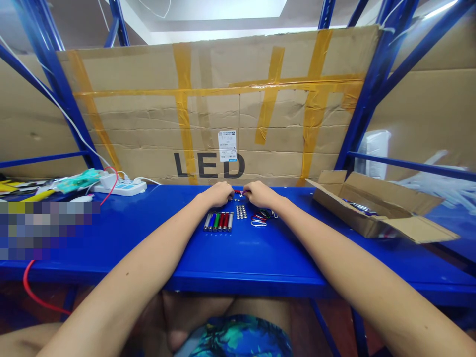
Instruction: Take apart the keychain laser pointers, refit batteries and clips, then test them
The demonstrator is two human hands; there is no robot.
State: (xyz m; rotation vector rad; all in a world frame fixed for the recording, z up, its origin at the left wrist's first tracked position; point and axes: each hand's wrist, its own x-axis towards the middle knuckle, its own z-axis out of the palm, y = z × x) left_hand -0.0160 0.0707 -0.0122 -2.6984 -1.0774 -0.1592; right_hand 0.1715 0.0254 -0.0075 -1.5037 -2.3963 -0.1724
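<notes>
Beyond the discs (241, 212), the left hand (220, 194) and right hand (260, 194) pinch a red piece (238, 192) at each end (too small to make out fully). Left of the discs lie tubes (221, 221) in a row; just right, clips (265, 214); farther right, an open box (345, 210).

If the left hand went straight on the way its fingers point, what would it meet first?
Probably the small red item, then the right hand; depth there is hard to judge.
</notes>
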